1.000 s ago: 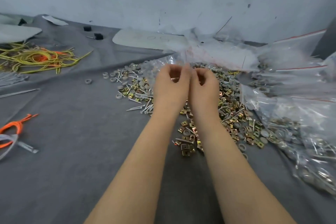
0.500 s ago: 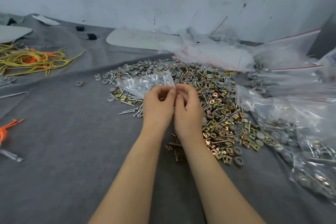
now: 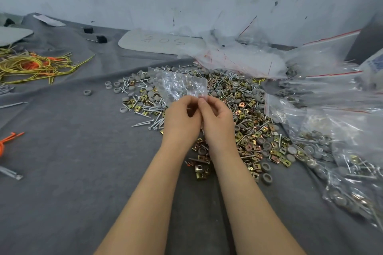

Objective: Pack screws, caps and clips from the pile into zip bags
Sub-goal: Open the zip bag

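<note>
head: zip bag (image 3: 179,87) in both hands (image 3: 182,119) (image 3: 218,119)

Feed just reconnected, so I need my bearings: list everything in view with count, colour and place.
small clear plastic zip bag: one, transparent, held over the pile
loose pile of screws, caps and clips: one, silver, grey, brass, table centre
filled clear zip bags: several, red-striped, right
yellow wire bundle: one, yellow-orange, far left
small black blocks: two, black, back left
grey cloth table: one, grey, underneath
left hand: one, pinches bag
right hand: one, pinches bag
</note>
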`<state>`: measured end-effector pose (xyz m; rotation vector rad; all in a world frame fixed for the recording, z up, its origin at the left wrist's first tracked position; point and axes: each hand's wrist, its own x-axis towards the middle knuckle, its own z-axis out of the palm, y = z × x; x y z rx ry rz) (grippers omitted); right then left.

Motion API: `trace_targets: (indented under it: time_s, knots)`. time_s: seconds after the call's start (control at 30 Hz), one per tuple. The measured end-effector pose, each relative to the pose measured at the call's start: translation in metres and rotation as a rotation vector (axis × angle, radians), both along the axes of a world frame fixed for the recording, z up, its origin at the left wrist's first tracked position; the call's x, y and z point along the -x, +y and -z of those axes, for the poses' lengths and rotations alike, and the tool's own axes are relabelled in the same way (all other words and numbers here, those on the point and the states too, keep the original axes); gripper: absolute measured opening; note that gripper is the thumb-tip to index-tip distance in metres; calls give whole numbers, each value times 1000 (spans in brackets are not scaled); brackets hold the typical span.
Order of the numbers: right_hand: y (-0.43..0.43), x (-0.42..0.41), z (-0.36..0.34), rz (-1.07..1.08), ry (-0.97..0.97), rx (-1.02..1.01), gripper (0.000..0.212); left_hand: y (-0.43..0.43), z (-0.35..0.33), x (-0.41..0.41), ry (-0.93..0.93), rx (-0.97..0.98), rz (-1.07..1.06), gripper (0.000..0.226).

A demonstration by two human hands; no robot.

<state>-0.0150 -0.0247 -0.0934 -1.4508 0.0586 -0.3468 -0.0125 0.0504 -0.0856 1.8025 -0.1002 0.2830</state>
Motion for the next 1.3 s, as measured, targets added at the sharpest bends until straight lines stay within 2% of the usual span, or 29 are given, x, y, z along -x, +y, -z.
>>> trace_targets:
  time_s: [0.17, 0.37, 0.5, 0.63, 0.7, 0.77, 0.87, 0.93, 1.03, 1.1, 1.13, 1.17, 1.23, 1.27, 1.3]
  knots:
    - [-1, 0, 0, 54, 56, 21, 20, -1, 0, 1, -18, -49, -5, 15]
    - [-1, 0, -2, 55, 47, 37, 16, -6, 1, 2, 4, -62, -45, 11]
    - [-2, 1, -2, 63, 31, 71, 22, -6, 3, 5, -54, -183, -74, 5]
    - [-3, 2, -2, 44, 23, 105, 25, -6, 3, 6, -80, -239, -61, 11]
    - [-10, 1, -3, 112, 39, 140, 23, -4, 0, 7, -97, -227, -105, 14]
    - [-21, 1, -5, 263, 43, 262, 23, -1, -4, 8, -146, -225, -212, 17]
    - [-26, 3, -10, 382, -23, 358, 20, -1, -10, 14, -235, -295, -295, 20]
    - [-23, 5, -14, 261, -44, 293, 10, -4, -17, 19, -280, -322, -266, 24]
    - [-24, 7, -25, -29, -39, 146, 13, -5, -36, 29, -307, -393, -150, 32]
    - [-30, 7, -34, -136, -49, 119, 16, 2, -53, 36, -337, -466, -103, 26]
    - [-33, 7, -38, -186, -37, 101, 14, 7, -61, 40, -347, -493, -83, 17]
    - [-36, 8, -42, -256, -13, 67, 13, 12, -67, 42, -348, -538, -49, 20]
    - [-38, 10, -49, -431, 54, 17, 14, 23, -75, 46, -285, -704, 111, 81]
    - [-38, 11, -52, -508, 98, 28, 16, 27, -77, 46, -227, -794, 170, 103]
    - [-36, 12, -55, -568, 148, 50, 18, 30, -77, 46, -176, -882, 205, 115]
